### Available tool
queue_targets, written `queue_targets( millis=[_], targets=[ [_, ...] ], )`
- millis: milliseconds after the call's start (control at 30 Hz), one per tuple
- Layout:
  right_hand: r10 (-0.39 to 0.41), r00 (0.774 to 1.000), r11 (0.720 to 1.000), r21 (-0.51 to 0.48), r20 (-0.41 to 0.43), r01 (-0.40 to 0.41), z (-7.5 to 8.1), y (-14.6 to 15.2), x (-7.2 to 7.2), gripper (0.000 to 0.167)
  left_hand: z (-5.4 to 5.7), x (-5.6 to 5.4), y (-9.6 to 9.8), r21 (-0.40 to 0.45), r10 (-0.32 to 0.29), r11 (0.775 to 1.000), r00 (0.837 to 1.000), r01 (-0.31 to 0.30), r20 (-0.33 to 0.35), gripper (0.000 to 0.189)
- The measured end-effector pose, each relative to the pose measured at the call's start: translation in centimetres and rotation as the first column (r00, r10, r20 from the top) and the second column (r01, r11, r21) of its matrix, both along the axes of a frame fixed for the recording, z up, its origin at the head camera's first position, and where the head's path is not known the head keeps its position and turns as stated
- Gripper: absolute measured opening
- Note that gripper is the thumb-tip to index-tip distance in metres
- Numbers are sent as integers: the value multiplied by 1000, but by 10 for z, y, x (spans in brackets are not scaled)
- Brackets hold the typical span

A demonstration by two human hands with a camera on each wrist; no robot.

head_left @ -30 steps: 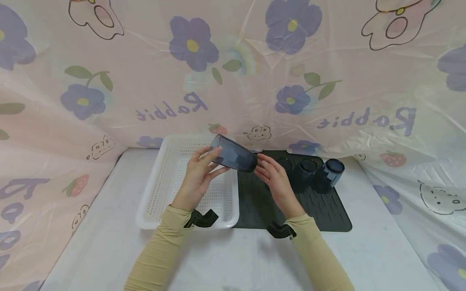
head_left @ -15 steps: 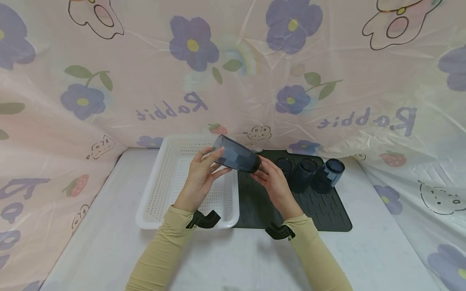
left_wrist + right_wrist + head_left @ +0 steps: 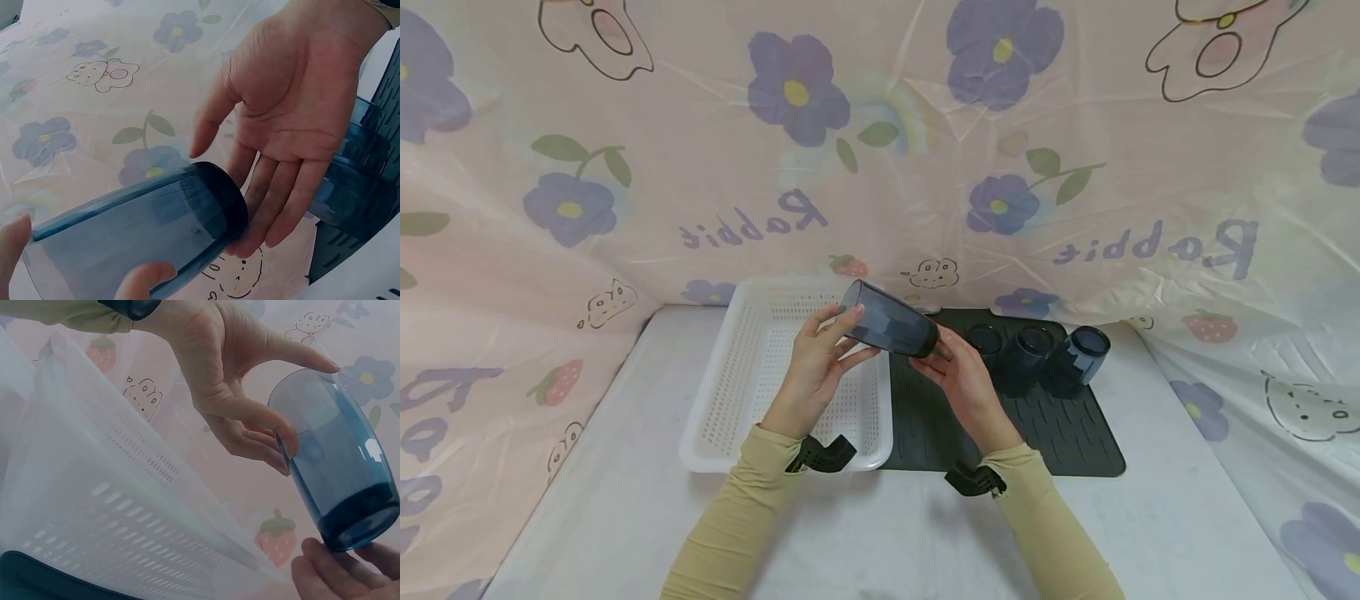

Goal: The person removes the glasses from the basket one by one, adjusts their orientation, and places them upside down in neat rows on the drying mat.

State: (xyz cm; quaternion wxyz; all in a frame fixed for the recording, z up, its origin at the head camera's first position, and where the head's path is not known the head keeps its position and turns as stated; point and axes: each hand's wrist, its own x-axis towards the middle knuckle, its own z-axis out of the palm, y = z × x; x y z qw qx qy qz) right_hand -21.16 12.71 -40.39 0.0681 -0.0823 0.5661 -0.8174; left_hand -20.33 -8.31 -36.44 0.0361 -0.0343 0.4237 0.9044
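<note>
A dark blue translucent tumbler (image 3: 891, 321) is held up and tilted, its mouth toward the upper left and its thick base to the lower right. My left hand (image 3: 812, 362) grips it near the mouth, thumb on one side and fingers on the other, as the right wrist view shows. At the base, the fingers of my right hand (image 3: 966, 375) touch the bottom edge; in the left wrist view this palm is spread with its fingers fairly straight. Beyond that hand, upside-down tumblers (image 3: 1077, 362) stand on a dark ridged drying mat (image 3: 940, 433).
A white perforated plastic basket (image 3: 700, 437) sits left of the mat, partly below the left hand. The white table (image 3: 880, 533) runs along the front. A curtain (image 3: 887, 183) printed with flowers and rabbits hangs behind and at the sides.
The right hand has moved slightly left, its fingers coming closer under the tumbler's base. The left hand and the tumbler have shifted a little to the right.
</note>
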Motion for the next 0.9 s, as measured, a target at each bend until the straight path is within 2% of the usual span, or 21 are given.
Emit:
queue_targets(
  millis=[300, 500, 767, 900],
  targets=[
    [-61, 997, 998, -3, -38, 61, -4, -6, 2, 47, -4, 3, 1, -2, -9, 1000, 1000, 9, -29, 64],
    [-98, 994, 995, -36, -51, 96, -5, -5, 3, 45, -5, 4, -1, 8, -49, 999, 998, 50, -38, 60],
    [-144, 985, 988, -66, -93, 138, -3, -2, 4, 46, -5, 5, -7, -68, -116, 991, 992, 112, -56, 49],
    [-159, 981, 984, -99, -109, 149, -1, -1, 4, 46, -6, 4, -7, -88, -140, 987, 989, 136, -40, 41]
  ],
)
